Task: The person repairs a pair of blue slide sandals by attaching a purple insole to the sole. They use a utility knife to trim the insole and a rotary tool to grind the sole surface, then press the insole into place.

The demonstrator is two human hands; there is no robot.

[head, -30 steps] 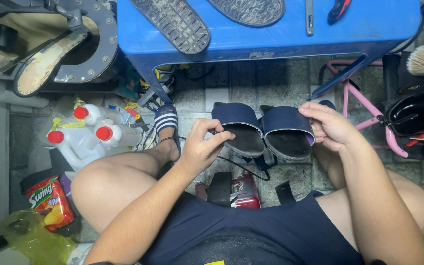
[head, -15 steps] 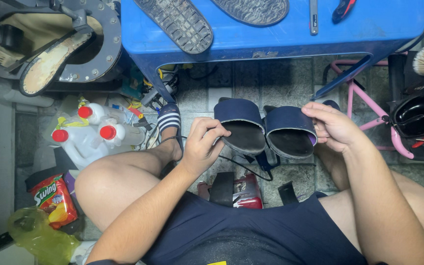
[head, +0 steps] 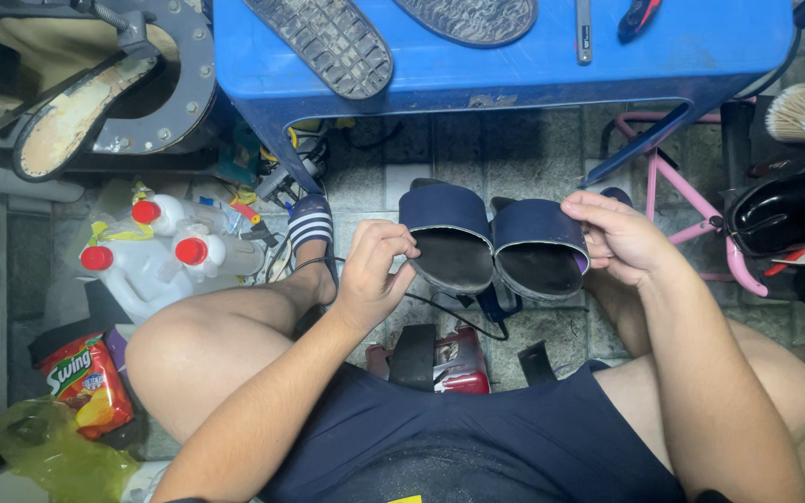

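Cluttered tiled floor under blue surface (head: pixel 514 74) | navy slides (head: pixel 491 237) at frame centre, side by side | right hand (head: pixel 621 237) fingers pinched on right slide's strap | left hand (head: pixel 375 270) curled at left slide's edge, grip unclear | slides sit slightly lower in frame than a second ago, hold unchanged.

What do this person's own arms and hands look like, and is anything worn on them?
Both arms are bare along all that shows, with no sleeves in view. The left hand and right hand wear no gloves, rings, watch or bands that I can see.
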